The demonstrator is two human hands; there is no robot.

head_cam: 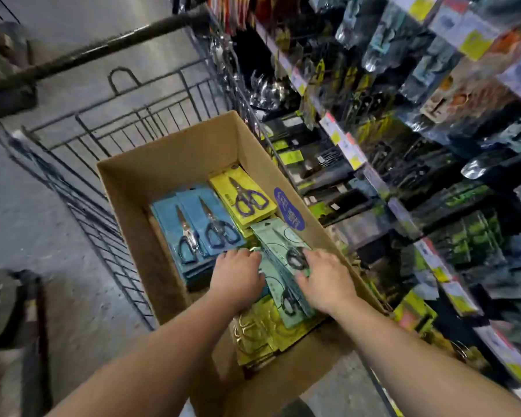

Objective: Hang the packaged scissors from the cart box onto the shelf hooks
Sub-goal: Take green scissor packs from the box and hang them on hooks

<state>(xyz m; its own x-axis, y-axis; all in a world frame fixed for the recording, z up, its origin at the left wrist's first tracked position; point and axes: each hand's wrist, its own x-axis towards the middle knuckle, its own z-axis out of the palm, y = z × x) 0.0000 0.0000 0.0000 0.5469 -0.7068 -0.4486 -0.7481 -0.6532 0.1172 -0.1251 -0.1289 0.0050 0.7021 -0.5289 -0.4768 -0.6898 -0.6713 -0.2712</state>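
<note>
**A:** so where are the scissors? Any brand readable?

**B:** all in the open brown cardboard box (151, 188) sitting in the black wire cart (82, 164). Blue-carded packs (193, 227) on the left, yellow-carded ones (242, 197) at the back, pale green-carded packs (278, 251) on the right. Print's too blurry. There's a purple oval sticker (289, 212) on the box wall, writing unreadable.

**A:** hands?

**B:** left hand (238, 278) and right hand (325, 281) lie on the green stack, fingers spread flat, can't tell if either is gripping. Shelf with hanging goods (403, 115) is just right of the cart.
</note>
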